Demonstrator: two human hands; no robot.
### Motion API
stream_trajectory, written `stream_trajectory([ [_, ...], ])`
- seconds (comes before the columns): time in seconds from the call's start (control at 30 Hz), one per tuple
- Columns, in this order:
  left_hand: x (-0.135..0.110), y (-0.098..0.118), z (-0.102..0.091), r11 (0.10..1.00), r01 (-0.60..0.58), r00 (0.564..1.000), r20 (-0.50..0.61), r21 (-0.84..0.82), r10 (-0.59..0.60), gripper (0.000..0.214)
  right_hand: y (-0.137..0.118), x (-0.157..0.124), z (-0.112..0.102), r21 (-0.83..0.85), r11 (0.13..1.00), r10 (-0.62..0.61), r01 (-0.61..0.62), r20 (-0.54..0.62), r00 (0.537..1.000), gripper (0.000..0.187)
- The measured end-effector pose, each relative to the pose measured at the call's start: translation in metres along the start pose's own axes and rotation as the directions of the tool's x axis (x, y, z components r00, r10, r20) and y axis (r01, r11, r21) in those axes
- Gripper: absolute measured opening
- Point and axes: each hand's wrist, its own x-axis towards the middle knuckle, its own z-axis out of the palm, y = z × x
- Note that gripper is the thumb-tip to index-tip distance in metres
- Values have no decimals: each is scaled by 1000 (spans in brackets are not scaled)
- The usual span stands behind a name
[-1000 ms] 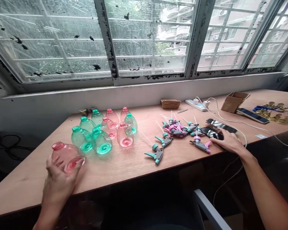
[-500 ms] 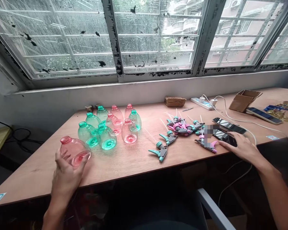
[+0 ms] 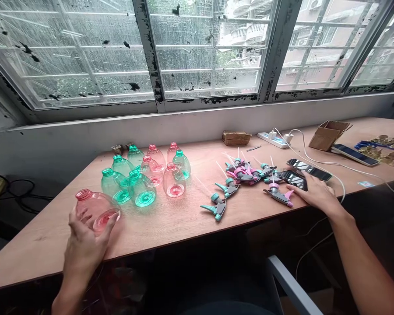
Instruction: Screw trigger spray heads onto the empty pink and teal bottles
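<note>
My left hand (image 3: 83, 245) grips a clear pink plastic bottle (image 3: 96, 210), tilted with its open neck up and to the left, just above the wooden table (image 3: 170, 218). Several green and pink bottles (image 3: 144, 175) stand in a cluster behind it. My right hand (image 3: 317, 194) lies flat with fingers stretched out, its tips beside a pink-and-grey trigger sprayer (image 3: 279, 194). A pile of teal and pink trigger sprayers (image 3: 246, 173) lies left of that hand. A dark phone (image 3: 293, 177) sits just beyond my right fingers.
A second phone (image 3: 310, 168), a power strip (image 3: 274, 139) with white cables, an open cardboard box (image 3: 328, 133), a small brown box (image 3: 236, 138) and a third phone (image 3: 354, 153) lie at the back right. Windows run along the wall behind. A chair edge (image 3: 292, 284) shows below.
The view has shifted slightly. My right hand has slid a little left toward the pink-and-grey sprayer. My left hand keeps hold of the pink bottle in the same place.
</note>
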Motion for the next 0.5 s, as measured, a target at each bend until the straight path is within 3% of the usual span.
stream_trajectory([
  [0.13,0,1,1,1000,22,1000,-21,18,-21,119,6,-9,-8,76,995,71,-71,5,997,87],
  [0.5,2,0,3,999,45,999,-15,9,-45,122,1,-21,-15,109,993,42,-34,-68,997,84],
])
